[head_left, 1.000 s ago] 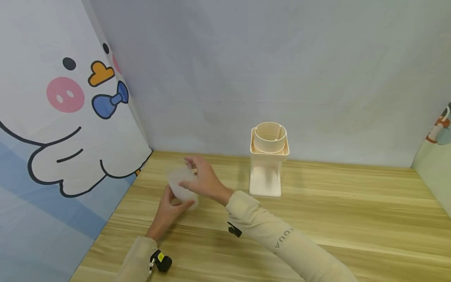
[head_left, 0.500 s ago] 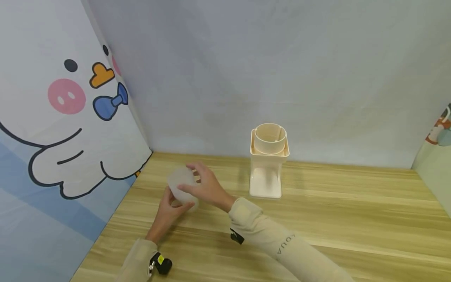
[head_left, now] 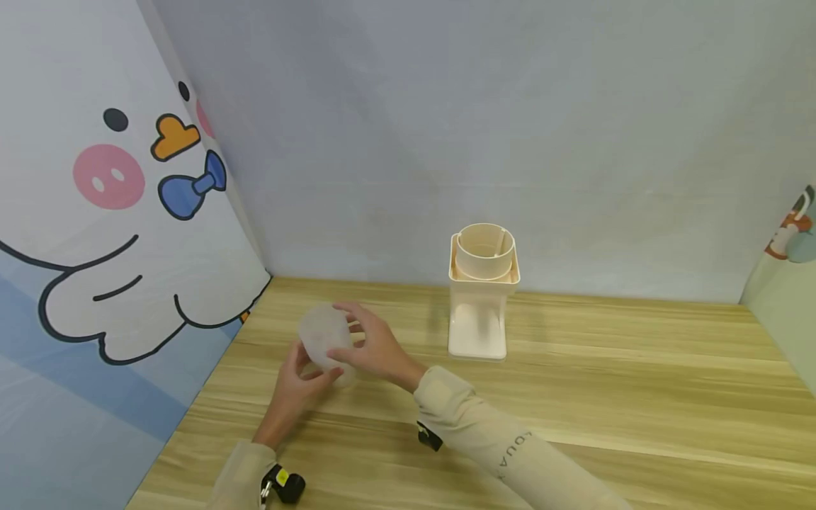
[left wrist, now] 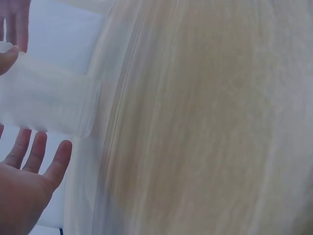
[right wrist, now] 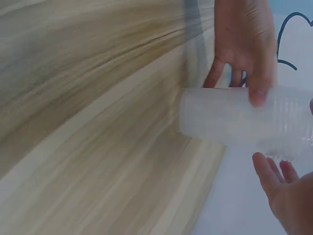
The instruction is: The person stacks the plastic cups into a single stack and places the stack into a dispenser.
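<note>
A stack of frosted translucent plastic cups [head_left: 324, 333], ridged near the rims, stands tilted over the left part of the table. My left hand [head_left: 296, 379] grips its lower part, thumb in front and fingers round the far side. Up at the rims, my right hand [head_left: 376, 347] holds the stack between its thumb and curled fingers. In the right wrist view the stack [right wrist: 225, 115] lies sideways across the picture, with my left thumb pressed on it and right fingertips at the ridges. The left wrist view shows the stack's base [left wrist: 85, 107] pointing towards the tabletop.
A cream-coloured stand [head_left: 478, 319] with a round, open-topped holder [head_left: 484, 265] stands near the back wall, right of my hands. The wood-grain table [head_left: 605, 397] meets a grey cloth backdrop [head_left: 510, 127] and a cartoon-printed cloth [head_left: 210, 269] on the left.
My right hand's fingers have come down slightly along the top of the stack. The left hand keeps its grip on the lower part. The head view has shifted a little.
</note>
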Available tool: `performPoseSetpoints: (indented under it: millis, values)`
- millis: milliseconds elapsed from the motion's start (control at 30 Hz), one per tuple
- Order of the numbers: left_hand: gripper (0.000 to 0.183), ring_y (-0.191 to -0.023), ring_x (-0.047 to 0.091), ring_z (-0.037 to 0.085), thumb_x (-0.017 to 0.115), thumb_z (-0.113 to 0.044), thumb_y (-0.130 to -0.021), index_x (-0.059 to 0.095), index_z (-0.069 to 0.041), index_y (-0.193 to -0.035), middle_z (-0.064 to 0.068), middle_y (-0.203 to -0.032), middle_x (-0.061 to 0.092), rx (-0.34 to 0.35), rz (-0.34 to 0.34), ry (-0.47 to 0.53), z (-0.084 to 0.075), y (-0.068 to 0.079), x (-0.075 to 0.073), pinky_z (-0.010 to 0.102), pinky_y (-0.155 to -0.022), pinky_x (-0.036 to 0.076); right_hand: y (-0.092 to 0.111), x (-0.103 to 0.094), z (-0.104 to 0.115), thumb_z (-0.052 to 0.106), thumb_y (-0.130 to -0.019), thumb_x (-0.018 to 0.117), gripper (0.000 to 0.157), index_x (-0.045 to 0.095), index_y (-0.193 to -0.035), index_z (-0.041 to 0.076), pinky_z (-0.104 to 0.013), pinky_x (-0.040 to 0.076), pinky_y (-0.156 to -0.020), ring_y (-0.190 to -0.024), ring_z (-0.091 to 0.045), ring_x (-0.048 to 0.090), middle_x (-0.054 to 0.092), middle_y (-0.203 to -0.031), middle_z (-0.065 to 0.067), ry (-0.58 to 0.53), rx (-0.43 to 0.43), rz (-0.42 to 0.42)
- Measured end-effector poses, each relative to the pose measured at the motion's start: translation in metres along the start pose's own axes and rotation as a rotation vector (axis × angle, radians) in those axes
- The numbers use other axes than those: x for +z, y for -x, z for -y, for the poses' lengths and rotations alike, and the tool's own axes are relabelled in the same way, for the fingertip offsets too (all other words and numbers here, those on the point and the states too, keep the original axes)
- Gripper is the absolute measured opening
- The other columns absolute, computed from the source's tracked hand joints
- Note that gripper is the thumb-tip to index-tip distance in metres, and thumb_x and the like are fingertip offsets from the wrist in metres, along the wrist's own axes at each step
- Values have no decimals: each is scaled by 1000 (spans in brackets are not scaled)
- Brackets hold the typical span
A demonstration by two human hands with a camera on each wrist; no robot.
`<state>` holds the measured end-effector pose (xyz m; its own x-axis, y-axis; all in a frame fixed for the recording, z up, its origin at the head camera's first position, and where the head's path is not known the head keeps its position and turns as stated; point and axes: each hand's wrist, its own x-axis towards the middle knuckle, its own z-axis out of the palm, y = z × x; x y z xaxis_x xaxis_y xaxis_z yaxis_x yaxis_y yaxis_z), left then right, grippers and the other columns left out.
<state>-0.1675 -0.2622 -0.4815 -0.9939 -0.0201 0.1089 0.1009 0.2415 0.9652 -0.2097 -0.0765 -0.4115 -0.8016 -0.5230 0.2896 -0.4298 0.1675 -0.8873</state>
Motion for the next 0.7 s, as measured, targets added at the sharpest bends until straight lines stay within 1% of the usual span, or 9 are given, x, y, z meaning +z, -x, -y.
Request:
performPoseSetpoints:
  millis: [133, 233, 367, 467, 700]
  values:
    - [74, -117, 44, 21, 76, -14, -81, 32, -12, -140, 7, -136, 42, 22, -27, 23, -2, 1, -1, 38, -90, 47, 3, -1, 0, 8, -80, 75, 69, 42, -141, 14, -43, 51, -85, -110, -30, 56, 51, -130, -13, -70, -12, -8]
    - [73, -115, 44, 21, 77, -12, -80, 32, -11, -138, 6, -135, 41, 27, -41, 35, -4, 2, 0, 36, -88, 48, 7, -3, 9, 1, -80, 74, 68, 42, -140, 8, -46, 50, -86, -111, -34, 56, 51, -130, -17, -99, -28, -16]
    - [72, -115, 45, 20, 78, -11, -79, 34, -11, -135, 4, -134, 41, 33, -49, 60, -5, 2, 3, 36, -87, 49, 14, -9, 26, -3, -79, 73, 65, 45, -137, 2, -38, 50, -87, -109, -37, 56, 52, -126, -22, -90, -43, -30]
    - [71, -114, 46, 19, 78, -9, -79, 35, -11, -135, 4, -133, 42, 47, -48, 69, -7, 2, 4, 36, -86, 49, 18, -14, 33, -3, -78, 73, 64, 46, -135, 1, -34, 49, -87, -109, -37, 57, 55, -123, -23, -85, -40, -36]
    - [68, -114, 46, 19, 77, -8, -80, 37, -15, -136, 4, -132, 46, 85, -15, 73, -20, 4, 8, 33, -85, 50, 25, -24, 36, -4, -77, 74, 66, 45, -135, -2, -39, 51, -87, -105, -38, 58, 54, -119, -25, -106, -65, -47]
